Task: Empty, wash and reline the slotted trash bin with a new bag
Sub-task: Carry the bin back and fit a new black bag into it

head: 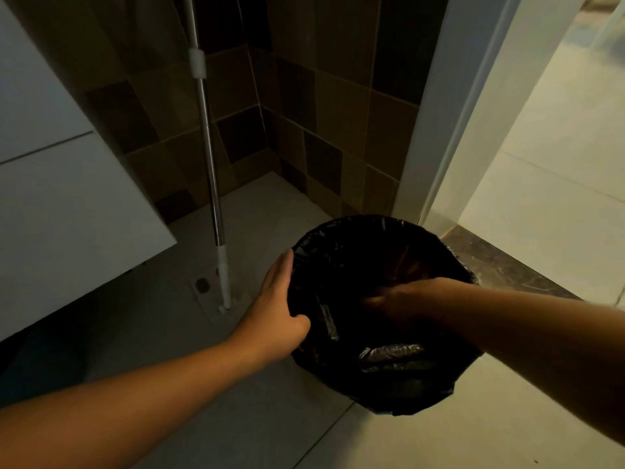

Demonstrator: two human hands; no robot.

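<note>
We are judging this the relining step: the trash bin (382, 316) is standing on the floor (270, 418) by the doorway, our left hand (275, 306) bracing its bagged rim, fingers straight, thumb hooked inside. Our right hand (389, 301) is reaching into the black bag (389, 358); its fingers are too blurred to tell. Next, press the liner down evenly.

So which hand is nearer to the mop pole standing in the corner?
Left. The left hand rests on the bin's bagged rim, on the side facing the mop pole. The right hand reaches inside the bin, farther away.

The pale tiled floor (277, 218) carries the black-lined bin (389, 377) and a mop (216, 211).
</note>
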